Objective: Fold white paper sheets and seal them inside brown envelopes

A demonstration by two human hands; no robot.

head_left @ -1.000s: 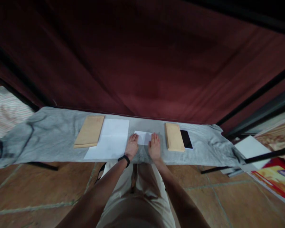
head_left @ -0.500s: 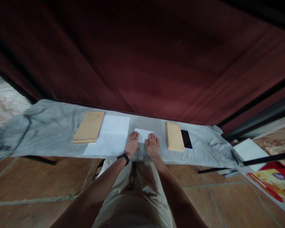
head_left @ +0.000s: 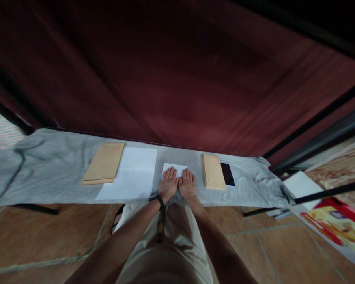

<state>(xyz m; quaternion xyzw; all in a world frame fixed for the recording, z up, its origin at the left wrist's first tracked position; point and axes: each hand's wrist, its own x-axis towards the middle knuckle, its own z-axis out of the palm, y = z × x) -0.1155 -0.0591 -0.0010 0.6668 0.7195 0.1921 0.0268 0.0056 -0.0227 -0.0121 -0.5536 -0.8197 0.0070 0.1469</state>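
Both hands lie flat, side by side, on a small white piece of paper (head_left: 174,165), possibly folded, on the grey cloth. My left hand (head_left: 168,184), with a black band at the wrist, covers its left and lower part, fingers stretched forward. My right hand (head_left: 187,184) rests on its right part, fingers also straight. The thumbs nearly meet. Left of my hands lie large white sheets of paper (head_left: 137,169), partly under a stack of brown envelopes (head_left: 105,161). To the right is a smaller stack of brown envelopes (head_left: 213,171).
A dark phone (head_left: 227,174) lies against the right envelopes. The grey cloth (head_left: 53,169) covers a narrow table with a dark red curtain (head_left: 171,98) behind it. At the lower right, a red and yellow printed box (head_left: 337,225) stands beyond a black bar.
My left hand has slid right across the small paper, closer to my right hand. The view has shifted slightly, moving the table items a little left in the picture.
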